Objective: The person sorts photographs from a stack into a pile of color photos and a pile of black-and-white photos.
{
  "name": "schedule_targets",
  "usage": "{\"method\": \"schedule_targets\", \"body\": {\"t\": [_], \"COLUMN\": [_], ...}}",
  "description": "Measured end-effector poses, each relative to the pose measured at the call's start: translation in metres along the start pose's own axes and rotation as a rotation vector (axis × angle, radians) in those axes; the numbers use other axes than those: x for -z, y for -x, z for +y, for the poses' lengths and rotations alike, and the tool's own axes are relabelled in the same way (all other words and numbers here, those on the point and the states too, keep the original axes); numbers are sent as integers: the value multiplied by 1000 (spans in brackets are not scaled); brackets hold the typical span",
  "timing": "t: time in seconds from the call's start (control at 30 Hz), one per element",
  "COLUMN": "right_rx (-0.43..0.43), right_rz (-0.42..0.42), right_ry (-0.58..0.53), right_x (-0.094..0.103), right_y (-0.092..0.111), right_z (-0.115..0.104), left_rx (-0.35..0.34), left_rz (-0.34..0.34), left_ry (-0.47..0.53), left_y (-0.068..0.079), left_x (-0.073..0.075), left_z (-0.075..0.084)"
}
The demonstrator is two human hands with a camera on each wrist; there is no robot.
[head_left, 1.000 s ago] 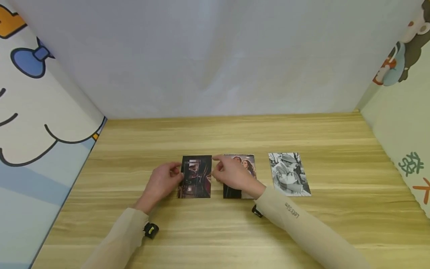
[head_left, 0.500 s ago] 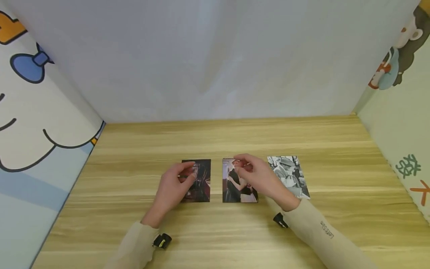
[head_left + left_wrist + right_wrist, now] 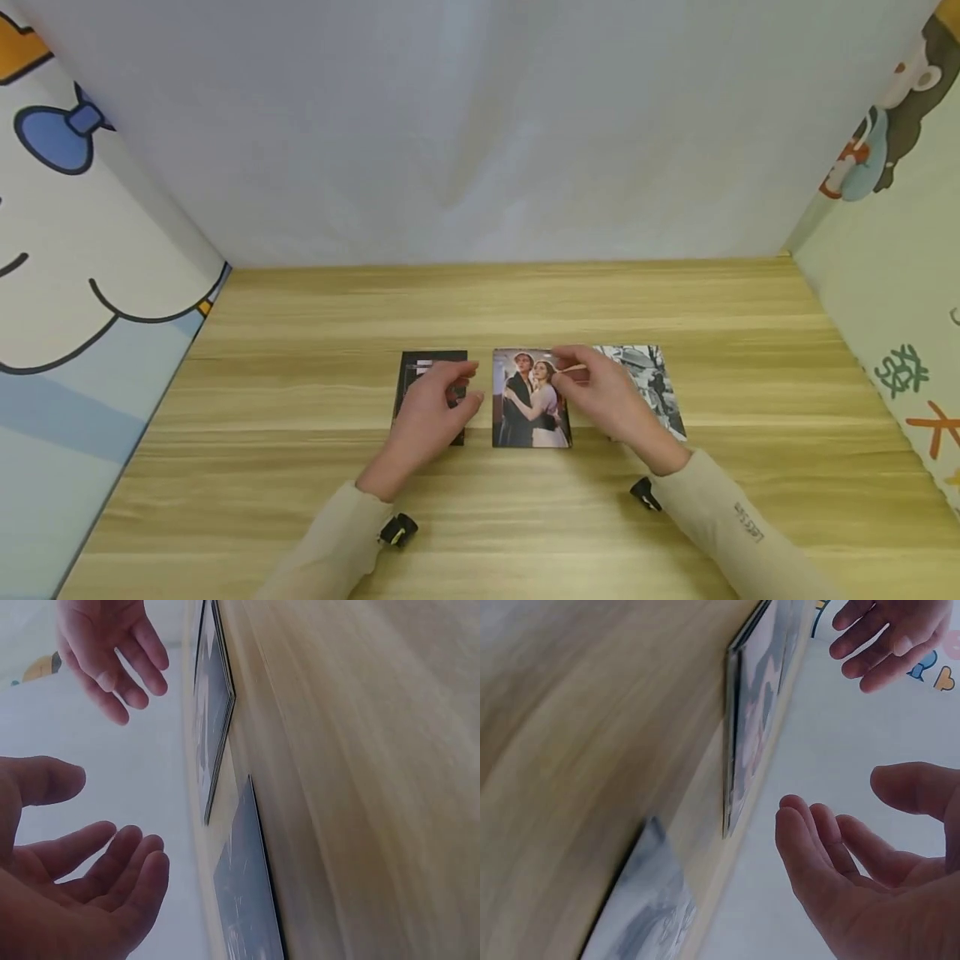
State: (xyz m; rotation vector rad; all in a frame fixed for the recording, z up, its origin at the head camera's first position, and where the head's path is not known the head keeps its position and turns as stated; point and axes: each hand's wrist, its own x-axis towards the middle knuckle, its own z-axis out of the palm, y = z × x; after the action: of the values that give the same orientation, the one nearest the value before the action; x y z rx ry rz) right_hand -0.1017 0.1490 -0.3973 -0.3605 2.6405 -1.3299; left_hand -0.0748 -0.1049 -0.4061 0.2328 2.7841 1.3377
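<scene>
Three picture cards lie in a row on the wooden table. The left one is a dark picture, partly covered by my left hand, which hovers over it with bent, parted fingers. In the middle lies a colour picture of a couple; the right wrist view shows layered edges on this couple picture, like a small stack. My right hand is held above the gap between it and the black-and-white picture, partly hiding the latter. Thumb and fingers are apart on both hands, with nothing between them.
The wooden tabletop runs back to a pale grey wall. Printed cartoon panels stand at the left and right. A small black device is at the left wrist, another black device at the right.
My left hand has moved right, from the dark picture's left edge to above it. My right hand has moved right, from the dark picture's right edge past the couple picture.
</scene>
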Motion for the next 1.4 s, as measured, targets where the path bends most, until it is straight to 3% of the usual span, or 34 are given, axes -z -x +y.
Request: {"method": "schedule_targets", "body": {"t": [0.43,0.93,1.17,1.4], "right_rx": [-52,-15,34,18], "right_rz": [-72,-157,-157,-174], "right_ry": [100,208,235,245], "right_x": [5,4,2,3], "right_y": [-3,-8,-10,-11], "right_z": [9,17,21,22], "left_rx": [20,60,47,19], "left_rz": [-203,-247,-277,-268], "left_ry": [-95,-207,-256,-274], "left_y": [-16,-24,-29,-29], "left_x": [-16,-24,-27,-27], "left_z": [9,6,3,1]}}
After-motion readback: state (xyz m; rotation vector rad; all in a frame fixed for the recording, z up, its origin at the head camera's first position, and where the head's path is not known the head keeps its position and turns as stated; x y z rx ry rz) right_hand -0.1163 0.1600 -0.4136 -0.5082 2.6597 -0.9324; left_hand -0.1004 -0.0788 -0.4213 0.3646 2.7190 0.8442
